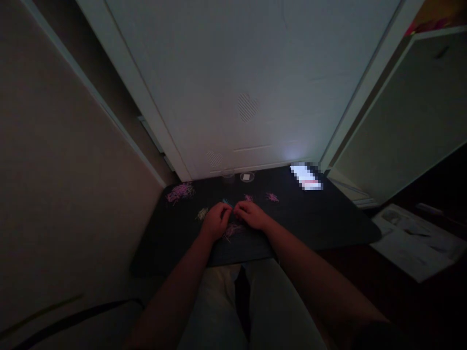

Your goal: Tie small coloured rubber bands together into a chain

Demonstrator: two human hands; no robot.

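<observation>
Working close-in under poor light, the L hand (pixel 216 221) and R hand (pixel 250 214), both curled w/ tip gap & any hold too dim to tell, could've scattered or mixed the front pile (pixel 233 230) between them. Count, L to R, was 1 big pile (pixel 180 193), 1 pale pile (pixel 202 214), 1 blue pile (pixel 225 201) by L hand, 1 cup (pixel 228 176), 1 front pile, 1 lid (pixel 247 177), 2 pink piles (pixel 272 197), 1 phone (pixel 305 176) (prob.), all on 1 table (pixel 328 218).
</observation>
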